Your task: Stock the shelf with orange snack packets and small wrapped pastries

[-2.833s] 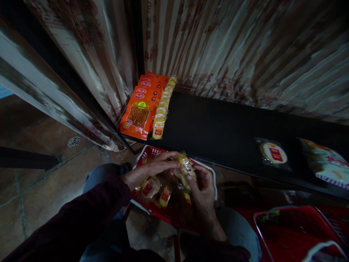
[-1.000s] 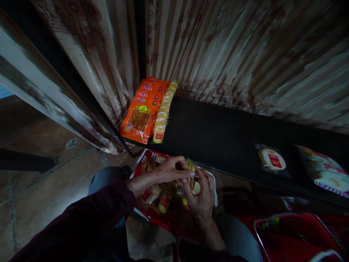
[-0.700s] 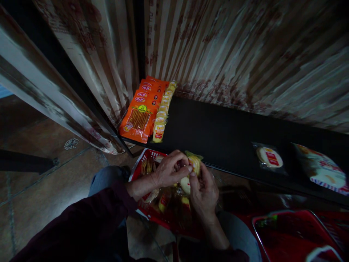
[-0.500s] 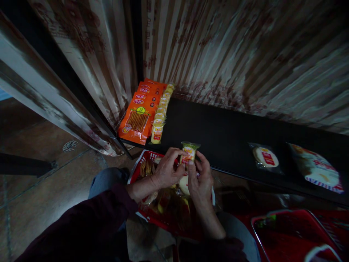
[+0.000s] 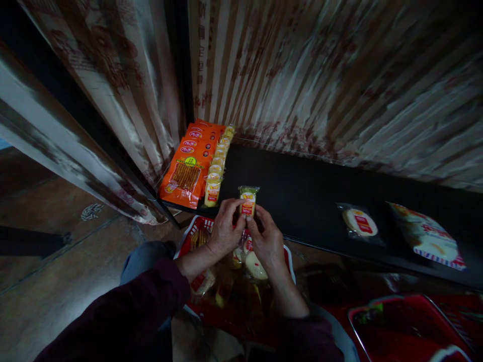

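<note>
Between both hands, at the front edge of the black shelf (image 5: 287, 176), is a small wrapped snack (image 5: 248, 200) in clear film with a red and yellow label. My left hand (image 5: 227, 229) pinches it from the left, while my right hand (image 5: 266, 236) grips its lower right side. Left of it, a row of similar wrapped snacks (image 5: 213, 187) runs back along the shelf. Orange snack packets (image 5: 185, 168) lie overlapped beside that row. Beneath my hands is a red basket (image 5: 192, 302) holding several packaged foods, partly covered by my arms.
Farther right on the shelf lie a round wrapped cake (image 5: 360, 222) and a white and blue bag (image 5: 428, 234). Patterned curtain cloth (image 5: 287, 75) hangs behind. A dark metal post (image 5: 184, 65) stands at the back left. Another red basket (image 5: 407, 322) sits at lower right.
Both hands have moved slightly left with the wrapped snack, which is now more upright with its label facing me. The camera view has shifted a little.
</note>
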`<state>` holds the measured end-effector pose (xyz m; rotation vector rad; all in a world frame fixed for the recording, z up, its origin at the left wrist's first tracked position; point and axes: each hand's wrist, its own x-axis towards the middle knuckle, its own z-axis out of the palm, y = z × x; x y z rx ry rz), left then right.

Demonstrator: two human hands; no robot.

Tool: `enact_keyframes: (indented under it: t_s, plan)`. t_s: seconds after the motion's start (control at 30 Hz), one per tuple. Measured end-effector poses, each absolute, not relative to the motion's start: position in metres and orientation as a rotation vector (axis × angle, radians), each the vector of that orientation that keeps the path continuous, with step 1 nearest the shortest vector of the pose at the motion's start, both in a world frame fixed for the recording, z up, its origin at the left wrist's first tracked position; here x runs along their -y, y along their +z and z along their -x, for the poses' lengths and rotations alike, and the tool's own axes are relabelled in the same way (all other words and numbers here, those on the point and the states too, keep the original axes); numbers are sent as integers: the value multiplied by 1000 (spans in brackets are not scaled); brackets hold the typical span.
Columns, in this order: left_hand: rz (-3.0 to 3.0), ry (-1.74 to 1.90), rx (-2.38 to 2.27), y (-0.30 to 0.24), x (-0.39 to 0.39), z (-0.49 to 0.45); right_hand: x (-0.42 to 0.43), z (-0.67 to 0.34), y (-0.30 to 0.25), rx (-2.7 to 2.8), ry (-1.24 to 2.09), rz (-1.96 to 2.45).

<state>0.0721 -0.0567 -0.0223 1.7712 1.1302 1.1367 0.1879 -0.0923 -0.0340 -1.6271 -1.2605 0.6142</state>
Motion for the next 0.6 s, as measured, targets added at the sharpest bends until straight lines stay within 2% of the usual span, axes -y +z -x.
enact_keyframes:
  t_s: [0.3,0.6]
  plan:
    - [-1750,1111,-1184,-23,48,-88,69,-194,-35,1368,414,1760]
    - [-1542,978,-1344,-13,18,-108,28,-203,-36,1281,528,1759]
